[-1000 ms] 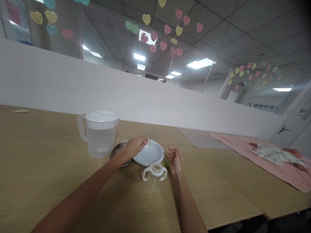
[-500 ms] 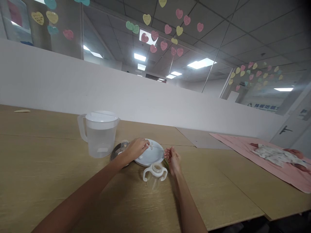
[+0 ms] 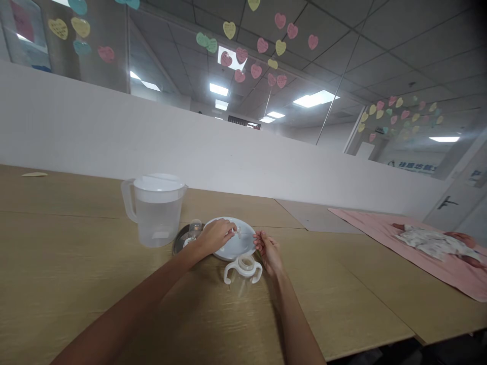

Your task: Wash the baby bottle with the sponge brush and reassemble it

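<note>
Fingertips clamped, the left hand (image 3: 217, 234) and right hand (image 3: 269, 253) hold opposite ends of a slender pale rod (image 3: 244, 233), its long axis running nearly level, left to right, above a white bowl (image 3: 236, 249); beyond, blue lettering (image 3: 414, 166) is too blurred to read.

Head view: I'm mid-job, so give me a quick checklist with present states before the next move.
1. Thin, pale, rod-like piece pinched by the left hand: ok.
2. Right hand gripping its other end firmly: cannot tell; the fingertips are at or very near it.
3. Clear bottle with white twin-handled collar upright, mouth uncovered: ok.
4. Lid on the translucent white plastic jug: ok.
5. Round dark-grey tray fully visible: not ok; the left arm hides part of it.
</note>
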The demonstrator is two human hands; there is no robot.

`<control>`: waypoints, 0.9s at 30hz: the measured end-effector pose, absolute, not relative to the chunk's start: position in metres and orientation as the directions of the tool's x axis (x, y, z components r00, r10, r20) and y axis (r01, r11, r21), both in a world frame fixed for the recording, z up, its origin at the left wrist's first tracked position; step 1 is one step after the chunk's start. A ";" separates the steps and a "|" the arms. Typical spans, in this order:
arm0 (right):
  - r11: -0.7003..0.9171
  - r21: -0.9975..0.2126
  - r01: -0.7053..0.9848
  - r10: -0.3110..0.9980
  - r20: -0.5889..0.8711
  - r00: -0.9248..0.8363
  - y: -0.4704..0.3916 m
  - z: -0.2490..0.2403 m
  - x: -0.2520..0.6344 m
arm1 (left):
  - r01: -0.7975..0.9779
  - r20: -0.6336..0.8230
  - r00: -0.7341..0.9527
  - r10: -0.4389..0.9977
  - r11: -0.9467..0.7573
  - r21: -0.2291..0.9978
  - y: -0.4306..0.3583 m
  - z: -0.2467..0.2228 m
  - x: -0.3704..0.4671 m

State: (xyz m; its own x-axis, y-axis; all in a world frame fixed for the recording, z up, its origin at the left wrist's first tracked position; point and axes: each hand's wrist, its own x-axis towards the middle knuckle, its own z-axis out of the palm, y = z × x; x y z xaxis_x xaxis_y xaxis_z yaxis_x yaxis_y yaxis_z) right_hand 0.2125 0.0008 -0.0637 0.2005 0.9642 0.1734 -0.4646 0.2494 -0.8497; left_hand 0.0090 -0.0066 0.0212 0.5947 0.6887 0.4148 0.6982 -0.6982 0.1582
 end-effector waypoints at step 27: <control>0.203 -0.891 -0.407 0.979 0.198 0.056 -0.010 -0.054 0.193 | 0.633 0.462 0.643 0.611 -0.763 0.130 0.001 0.005 0.023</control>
State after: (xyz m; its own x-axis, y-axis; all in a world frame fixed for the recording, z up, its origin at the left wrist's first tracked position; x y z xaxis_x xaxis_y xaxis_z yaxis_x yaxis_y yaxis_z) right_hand 0.1929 -0.0101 -0.0542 0.0564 0.9787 0.1975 -0.4068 0.2032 -0.8906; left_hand 0.0229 0.0006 0.0047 0.6425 0.6111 0.4623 0.6327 -0.7634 0.1298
